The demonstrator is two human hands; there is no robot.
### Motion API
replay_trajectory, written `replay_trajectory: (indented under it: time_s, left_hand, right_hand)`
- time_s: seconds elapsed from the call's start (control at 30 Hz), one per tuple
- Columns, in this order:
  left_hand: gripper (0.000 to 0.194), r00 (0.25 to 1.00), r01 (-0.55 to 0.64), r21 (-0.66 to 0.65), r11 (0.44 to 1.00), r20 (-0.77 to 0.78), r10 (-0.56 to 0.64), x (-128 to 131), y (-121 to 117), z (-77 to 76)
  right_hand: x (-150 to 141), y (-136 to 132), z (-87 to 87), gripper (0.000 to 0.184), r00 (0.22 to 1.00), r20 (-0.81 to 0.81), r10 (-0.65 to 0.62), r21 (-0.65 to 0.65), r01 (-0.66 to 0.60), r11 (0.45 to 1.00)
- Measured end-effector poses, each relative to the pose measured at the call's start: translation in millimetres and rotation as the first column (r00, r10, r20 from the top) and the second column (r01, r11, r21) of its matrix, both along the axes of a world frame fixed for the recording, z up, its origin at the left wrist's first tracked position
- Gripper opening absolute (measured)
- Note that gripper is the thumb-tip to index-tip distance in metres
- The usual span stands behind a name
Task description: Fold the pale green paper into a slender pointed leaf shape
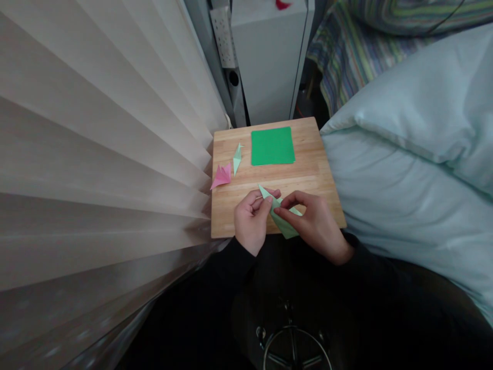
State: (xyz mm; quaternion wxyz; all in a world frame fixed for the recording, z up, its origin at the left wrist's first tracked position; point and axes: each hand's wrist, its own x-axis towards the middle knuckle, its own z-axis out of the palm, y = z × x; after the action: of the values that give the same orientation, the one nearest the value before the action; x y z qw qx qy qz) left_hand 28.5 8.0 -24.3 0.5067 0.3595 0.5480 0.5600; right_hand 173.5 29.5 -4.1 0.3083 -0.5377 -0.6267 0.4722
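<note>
Pale green paper, one folded piece (285, 226), thin, crisp-edged and pointed at its upper end; held over the near edge of the tabletop (316, 180), between two bare hands; left hand (251, 220), one, thumb and fingers closed on the upper part; right hand (319, 226), one, thumb and forefinger pinching the middle, its fingers covering part of the folds, so the layers are hard to make out.

Tabletop, one, smooth light wood with visible grain; on it, green square sheets (272, 146) in one flat pile, number unclear; small pale green folded form (237, 161), one, slender; pink folded form (222, 176), one, angular, at the left edge.

Around: pleated cream curtain (115, 180), close against the left side; pale grey cabinet (269, 61), one, blocking the far side; soft pale blue bedding (385, 174), right; striped cloth (346, 61) beyond.
</note>
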Motion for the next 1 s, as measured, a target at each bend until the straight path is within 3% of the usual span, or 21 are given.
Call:
replay_trajectory:
  time_s: [0.13,0.47,1.0]
  left_hand:
    - [0.019,0.999,0.044,0.003,0.999,0.015,-0.044,2,-2,1.0]
    - [0.027,0.958,0.260,0.025,0.965,0.114,-0.261,-13,4,-5.3]
    - [0.026,0.969,0.209,-0.049,0.977,0.148,-0.200,-12,3,-8.1]
  right_hand:
    - [0,2,-0.5,0.019,0.998,-0.048,-0.037,-0.065,0.034,0.997]
    - [3,5,1.2,0.016,0.997,-0.044,-0.060,-0.072,0.056,0.996]
    - [1,3,0.7,0.015,0.996,-0.060,-0.059,-0.077,0.054,0.996]
